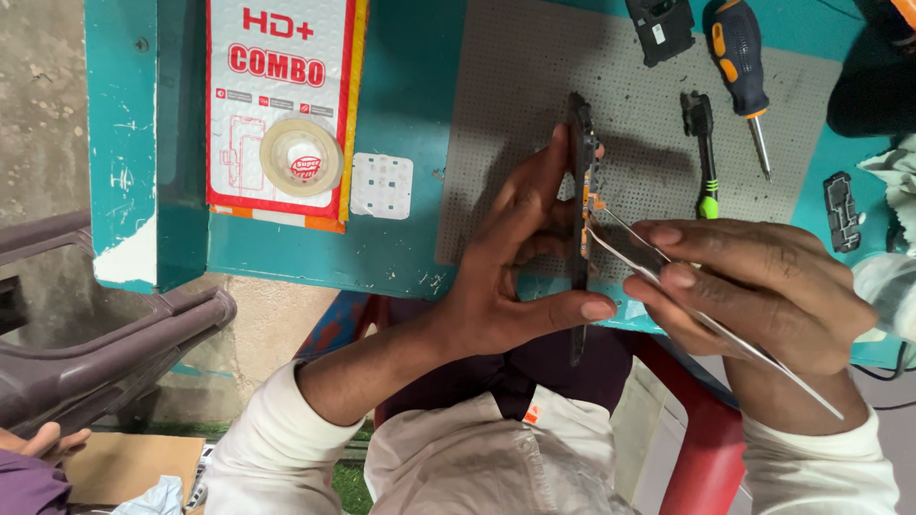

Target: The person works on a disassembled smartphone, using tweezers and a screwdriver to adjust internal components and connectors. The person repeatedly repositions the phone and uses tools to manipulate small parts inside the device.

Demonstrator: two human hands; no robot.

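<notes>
Right hand (754, 286) pinching tweezers (658, 272) | left hand (520, 257) clamped on edge-up phone frame (580, 172) | tips at frame

Flat rectangular package (280, 105), white with red and yellow border, lies on teal bench (405, 86), upper left; small white square sticker sheet (382, 186) just beside it.
</notes>
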